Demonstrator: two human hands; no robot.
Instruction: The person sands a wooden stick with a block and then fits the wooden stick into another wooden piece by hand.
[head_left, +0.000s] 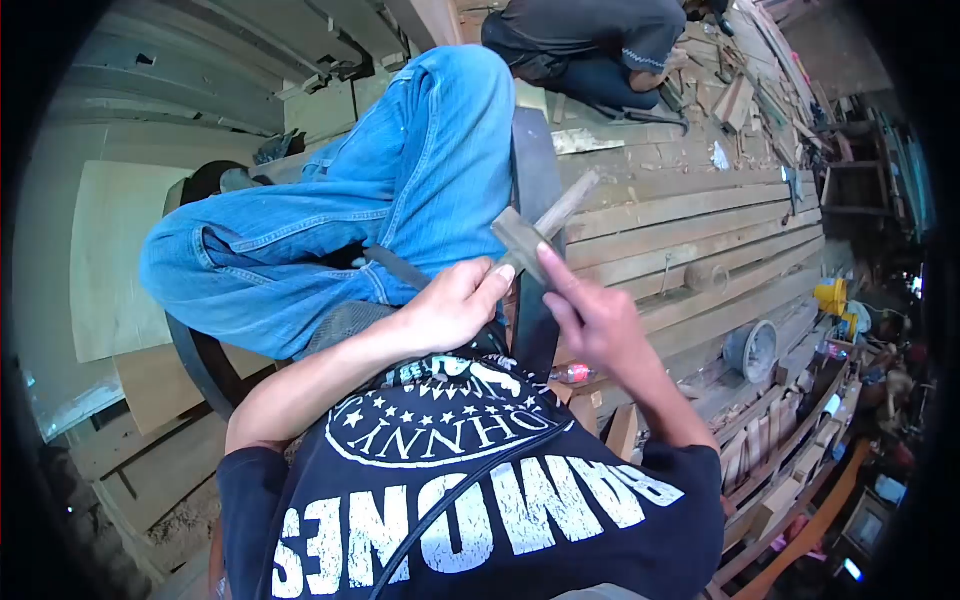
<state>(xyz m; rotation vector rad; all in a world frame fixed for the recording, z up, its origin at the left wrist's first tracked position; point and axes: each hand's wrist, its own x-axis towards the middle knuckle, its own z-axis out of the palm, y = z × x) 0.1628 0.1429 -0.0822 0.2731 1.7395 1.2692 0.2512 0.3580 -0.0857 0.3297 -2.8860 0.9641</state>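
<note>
My left hand (pixel 462 308) is closed around the lower end of a narrow wooden stick (pixel 568 202), its thumb pressed on top. The stick slants up and away to the right. Across it lies a short, flat, grey-brown block (pixel 520 238), which looks like wood. My right hand (pixel 597 318) grips the block's near end, the index finger stretched along it and the thumb below. Both hands are in front of my waist, next to my bent legs in blue jeans (pixel 400 190). The fingertips under the block are hidden.
Wooden planks (pixel 690 215) spread to the right, with a grey bucket (pixel 752 350) and yellow container (pixel 830 296) beyond. A dark beam (pixel 535 170) runs beside my knee. Another person (pixel 590 45) crouches ahead near scattered wood scraps (pixel 735 105). A bottle (pixel 574 374) lies by my right forearm.
</note>
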